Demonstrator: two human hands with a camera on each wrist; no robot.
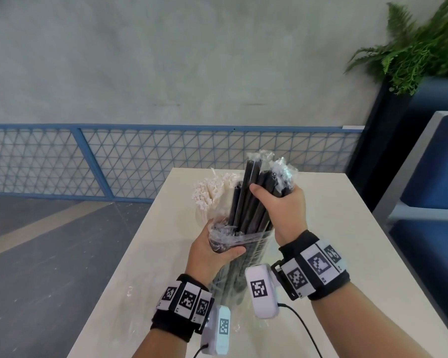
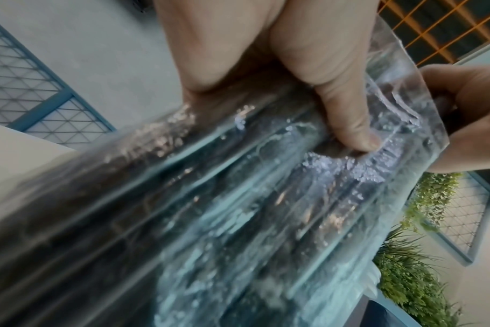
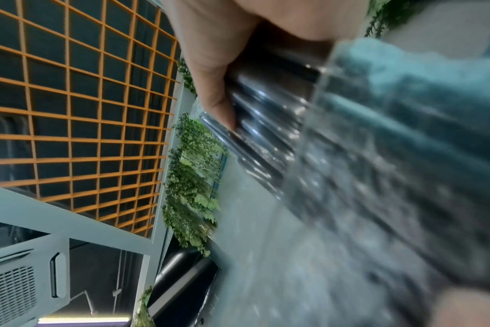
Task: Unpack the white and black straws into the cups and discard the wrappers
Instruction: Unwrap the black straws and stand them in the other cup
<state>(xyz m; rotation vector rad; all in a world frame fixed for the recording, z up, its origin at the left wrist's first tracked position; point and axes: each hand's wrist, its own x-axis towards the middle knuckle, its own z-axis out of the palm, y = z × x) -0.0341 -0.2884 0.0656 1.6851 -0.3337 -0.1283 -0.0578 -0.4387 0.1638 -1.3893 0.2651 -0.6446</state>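
A bundle of black straws [image 1: 254, 200] stands upright over the table, its lower part still inside a clear plastic wrapper [image 1: 233, 270]. My right hand [image 1: 276, 202] grips the bare upper part of the straws [image 3: 266, 128], thumb across them. My left hand [image 1: 219, 245] grips the wrapper's crumpled open mouth lower down, and its thumb [image 2: 350, 124] presses into the film [image 2: 238, 199]. Some straw tops carry small clear sleeves. Behind the bundle, white straws [image 1: 210, 192] in paper wrappers stand upright; what holds them is mostly hidden.
The cream table [image 1: 334, 228] runs away from me, with its left edge close to my left hand. A blue mesh railing [image 1: 88, 161] stands beyond it. A blue seat [image 1: 429, 182] and a fern plant [image 1: 411, 52] are to the right.
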